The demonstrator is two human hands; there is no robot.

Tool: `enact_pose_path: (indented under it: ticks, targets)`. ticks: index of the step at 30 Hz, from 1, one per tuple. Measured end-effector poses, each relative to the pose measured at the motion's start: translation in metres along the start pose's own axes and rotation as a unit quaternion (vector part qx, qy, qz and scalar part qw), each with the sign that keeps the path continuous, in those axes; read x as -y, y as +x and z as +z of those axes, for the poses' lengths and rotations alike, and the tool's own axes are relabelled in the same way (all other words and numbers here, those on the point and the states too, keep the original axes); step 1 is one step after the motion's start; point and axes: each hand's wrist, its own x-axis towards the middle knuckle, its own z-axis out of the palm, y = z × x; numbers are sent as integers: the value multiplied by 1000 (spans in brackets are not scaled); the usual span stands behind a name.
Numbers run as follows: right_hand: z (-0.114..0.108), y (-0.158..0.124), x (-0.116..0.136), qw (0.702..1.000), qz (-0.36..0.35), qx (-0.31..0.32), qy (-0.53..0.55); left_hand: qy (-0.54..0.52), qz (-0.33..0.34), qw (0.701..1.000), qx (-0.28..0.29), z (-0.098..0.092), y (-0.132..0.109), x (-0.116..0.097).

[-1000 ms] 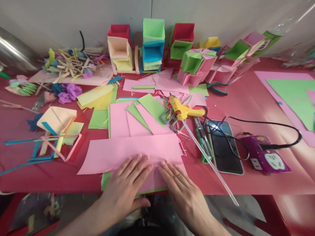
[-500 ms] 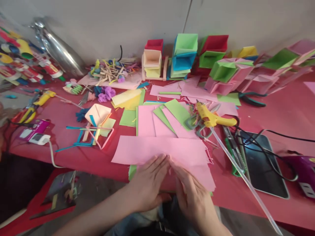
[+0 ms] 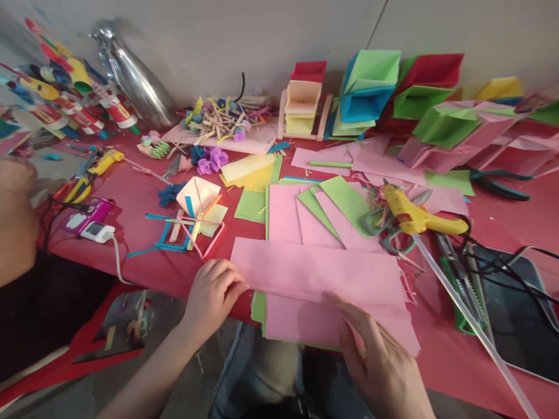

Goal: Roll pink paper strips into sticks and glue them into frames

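Observation:
A folded pink paper strip lies across a stack of pink sheets with green ones beneath, at the table's near edge. My left hand pinches the strip's left end between thumb and fingers, close to the fold. Over the right part of the strip's fold, my right hand rests with fingers stretched out and touching the paper, thumb apart. Behind the strip lie more pink sheets and green paper pieces. Scissors lie to the right of these, partly under a yellow glue gun.
To the right are a cutter knife, a phone under black cords and pliers. Folded paper boxes stand along the wall. Paper frames and a purple device lie left, near another person's arm.
My left hand has moved left along the fold to the strip's left end. My right hand has shifted right, away from it. The camera view has turned slightly left.

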Motion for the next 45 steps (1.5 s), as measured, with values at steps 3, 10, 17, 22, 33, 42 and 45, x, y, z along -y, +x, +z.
enact_pose_path:
  ticks: [3, 10, 17, 22, 33, 42, 45]
  targets:
    - [-1, -1, 0, 999, -39, 9, -33, 51, 0, 999, 6, 3, 0, -3]
    - [-1, 5, 12, 985, -93, 45, -137, 50, -4, 998, -27, 6, 0, 2]
    - [-3, 10, 15, 988, -92, 38, -121, 94, -58, 986, -122, -5, -15, -2]
    - [-2, 14, 19, 989, -92, 40, -109, 70, 240, 968, 36, 6, -23, -47]
    - [-15, -16, -38, 992, -71, 17, -101, 121, 128, 981, 76, 13, -32, -17]
    - [-17, 32, -42, 973, -216, 75, -24, -51, 164, 985, -22, 11, 4, -28]
    - [-22, 37, -42, 962, -255, 95, -41, -68, 173, 983, 9, 13, 16, -34]
